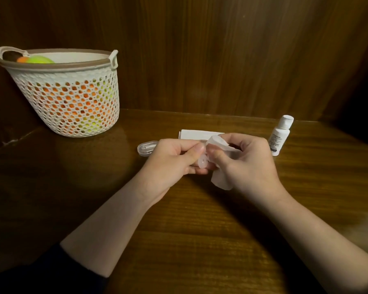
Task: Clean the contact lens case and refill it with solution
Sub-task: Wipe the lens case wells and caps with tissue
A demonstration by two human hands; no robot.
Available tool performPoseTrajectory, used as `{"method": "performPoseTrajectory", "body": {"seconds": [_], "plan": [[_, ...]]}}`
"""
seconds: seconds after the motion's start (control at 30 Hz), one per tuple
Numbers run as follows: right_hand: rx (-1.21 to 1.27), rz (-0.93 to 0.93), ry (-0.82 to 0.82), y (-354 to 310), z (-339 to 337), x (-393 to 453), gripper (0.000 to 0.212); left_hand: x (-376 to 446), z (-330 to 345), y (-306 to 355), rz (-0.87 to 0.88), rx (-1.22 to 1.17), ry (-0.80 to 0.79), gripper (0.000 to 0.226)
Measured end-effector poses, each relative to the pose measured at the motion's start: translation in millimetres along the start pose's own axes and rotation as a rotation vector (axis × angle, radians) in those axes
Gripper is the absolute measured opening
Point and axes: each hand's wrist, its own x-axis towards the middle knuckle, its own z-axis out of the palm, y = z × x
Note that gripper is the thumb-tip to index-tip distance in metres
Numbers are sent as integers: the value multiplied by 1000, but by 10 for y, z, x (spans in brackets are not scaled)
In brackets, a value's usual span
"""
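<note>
Wooden table (200,240): hands (208,162) mid-table, clear of edges.

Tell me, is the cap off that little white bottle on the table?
No, the white bottle stands upright on the table with its white cap on, untouched by either hand.

Above the wooden table (200,240), the left hand (174,158) pinches a clear lens case (202,161) while the right hand (249,164) grips a white tissue (218,145) against it. A white bottle (279,135) stands at 2 o'clock, a clear plastic box (147,147) at 10, a mesh basket (72,102) further at 10.
</note>
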Motion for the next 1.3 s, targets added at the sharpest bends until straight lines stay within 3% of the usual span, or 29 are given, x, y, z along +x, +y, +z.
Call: {"method": "performPoseTrajectory", "body": {"seconds": [0.2,0.33,0.4,0.57,0.67,0.73,0.87,1.3], "plan": [[-291,-81,-4,-46,27,6,24,6,-12,-17,12,13,42,26],[-75,18,-215,28,-54,65,6,1,-27,-47,1,3,21,28],[80,29,-261,62,-89,67,8,14,-30,-44,-6,-11,-8,28],[341,162,-221,80,-116,72,8,32,-13,2,-18,-73,-56,24],[410,225,-144,78,-163,93,11,33,-36,13,-42,-114,8,22],[477,263,-186,72,-178,86,12,35,-50,17,-61,-162,54,23],[429,256,-308,80,-128,38,14,35,-48,32,-79,-197,76,30],[310,53,-331,120,-121,42,16,46,-53,14,-69,-247,31,27]]}}
